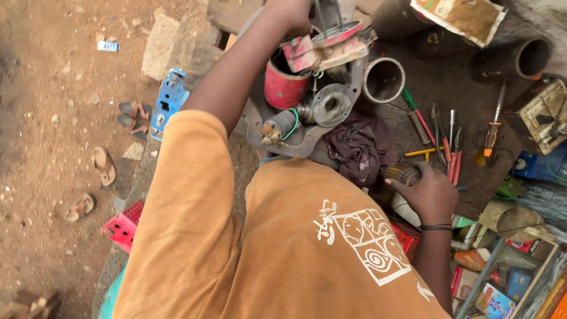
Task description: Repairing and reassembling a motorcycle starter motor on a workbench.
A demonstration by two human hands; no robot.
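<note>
Both hands are busy as I look down over my orange shirt (283,254). My right hand (430,194) has its fingers curled tight around a motor armature (401,173), whose coppery ribbed end pokes out toward the left of the fist; its long axis runs roughly left to right, lying low over the bench's near edge, just beside the dark rag (360,147). My left hand (289,13) reaches up to the top edge of the view, resting on the red-rimmed part (336,36) above the red cylinder (283,82); its fingers are cut off, so I cannot tell how far they spread. The grey motor housing (328,106) lies between my arms, bearing hole facing up. Screwdrivers and pliers (449,142) crowd the bench to the right, an open metal sleeve (384,80) sits above the rag, and bare dirt ground (53,88) lies left.
</note>
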